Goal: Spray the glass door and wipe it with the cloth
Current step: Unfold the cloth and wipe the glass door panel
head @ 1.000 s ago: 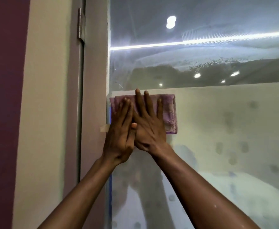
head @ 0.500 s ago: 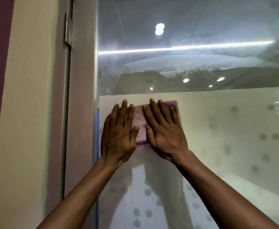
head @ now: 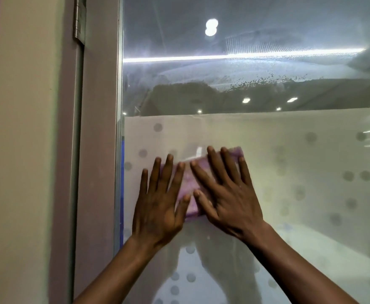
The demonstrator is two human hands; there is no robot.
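Note:
A folded purple cloth (head: 187, 185) lies flat against the glass door (head: 289, 172), on its frosted lower band with grey dots. My left hand (head: 160, 207) presses the cloth's left part with fingers spread. My right hand (head: 225, 194) presses its right part, fingers spread and angled up to the left. Most of the cloth is hidden under the two hands. The clear upper glass (head: 245, 69) shows hazy wet streaks and droplets. No spray bottle is in view.
The door's metal edge (head: 119, 128) runs vertically just left of my hands. Beside it stand a mauve door frame (head: 98, 150) with a hinge (head: 80, 18) at the top, and a cream wall (head: 26, 150). Ceiling lights reflect in the glass.
Both hands have slid the cloth downward, from the top edge of the frosted band into it, and slightly right. The hands, overlapping a second ago, now lie side by side.

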